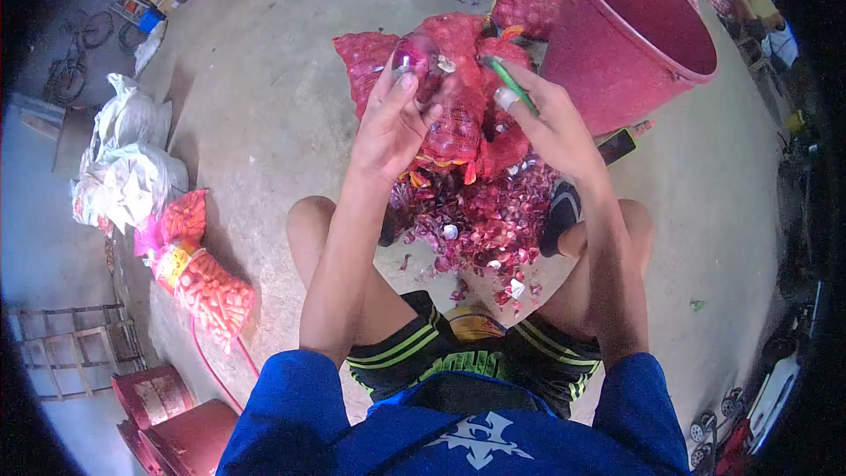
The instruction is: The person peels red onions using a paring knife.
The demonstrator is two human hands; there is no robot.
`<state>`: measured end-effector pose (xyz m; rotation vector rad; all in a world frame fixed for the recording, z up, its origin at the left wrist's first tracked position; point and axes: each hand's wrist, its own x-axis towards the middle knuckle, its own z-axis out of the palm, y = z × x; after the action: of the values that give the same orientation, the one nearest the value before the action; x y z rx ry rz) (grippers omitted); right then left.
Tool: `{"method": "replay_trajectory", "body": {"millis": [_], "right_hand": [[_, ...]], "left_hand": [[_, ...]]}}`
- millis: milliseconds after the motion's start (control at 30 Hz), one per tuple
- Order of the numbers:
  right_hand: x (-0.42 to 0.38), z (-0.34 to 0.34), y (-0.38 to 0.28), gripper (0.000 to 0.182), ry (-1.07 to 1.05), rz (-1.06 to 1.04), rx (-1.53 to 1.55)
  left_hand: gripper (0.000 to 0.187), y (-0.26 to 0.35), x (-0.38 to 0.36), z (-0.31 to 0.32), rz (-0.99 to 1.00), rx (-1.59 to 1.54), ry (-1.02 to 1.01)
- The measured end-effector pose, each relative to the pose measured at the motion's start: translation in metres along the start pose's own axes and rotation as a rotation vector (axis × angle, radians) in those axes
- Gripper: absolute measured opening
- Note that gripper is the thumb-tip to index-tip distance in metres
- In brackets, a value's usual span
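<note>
Peels [493, 229] on concrete floor [264, 123], bucket [630, 35] nr.

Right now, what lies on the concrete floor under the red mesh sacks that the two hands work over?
A heap of purple onion peels lies beneath the red mesh sacks, between the person's feet. The floor under that heap is covered.

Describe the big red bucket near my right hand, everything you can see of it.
The bucket is a large round tub of dull red, plastic by its look, with a thick rolled rim. It stands tilted on the concrete floor, its mouth open toward the camera, and its inside looks empty. It sits just beyond the right hand, apart from it. Red mesh sacks lie against its near side. No handle shows.
</note>
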<state>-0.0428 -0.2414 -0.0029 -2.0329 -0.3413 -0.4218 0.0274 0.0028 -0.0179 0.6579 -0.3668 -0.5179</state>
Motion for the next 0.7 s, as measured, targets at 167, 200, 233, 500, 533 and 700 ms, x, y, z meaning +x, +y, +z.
{"method": "replay_trajectory", "body": {"millis": [167, 200, 233, 500, 533, 700], "right_hand": [[-0.005, -0.003, -0.008, 0.051, 0.005, -0.028, -0.063], [-0.006, -0.004, -0.014, 0.051, 0.004, -0.027, -0.063], [-0.006, -0.005, -0.023, 0.051, -0.023, 0.003, -0.045], [-0.012, 0.014, -0.035, 0.050, -0.035, -0.110, -0.012], [-0.012, 0.015, -0.035, 0.049, -0.020, -0.135, -0.053], [-0.011, 0.019, -0.035, 0.047, 0.016, -0.158, -0.128]], "left_hand": [[0.044, -0.004, 0.001, -0.002, 0.025, 0.049, 0.073], [0.046, -0.004, 0.001, 0.002, 0.043, 0.078, 0.092], [0.046, -0.004, 0.002, 0.006, 0.044, 0.077, 0.093], [0.065, -0.004, 0.007, 0.010, 0.127, 0.050, 0.106], [0.065, -0.005, 0.007, 0.009, 0.127, 0.049, 0.107], [0.070, -0.008, 0.007, 0.017, 0.143, 0.021, 0.166]]}}
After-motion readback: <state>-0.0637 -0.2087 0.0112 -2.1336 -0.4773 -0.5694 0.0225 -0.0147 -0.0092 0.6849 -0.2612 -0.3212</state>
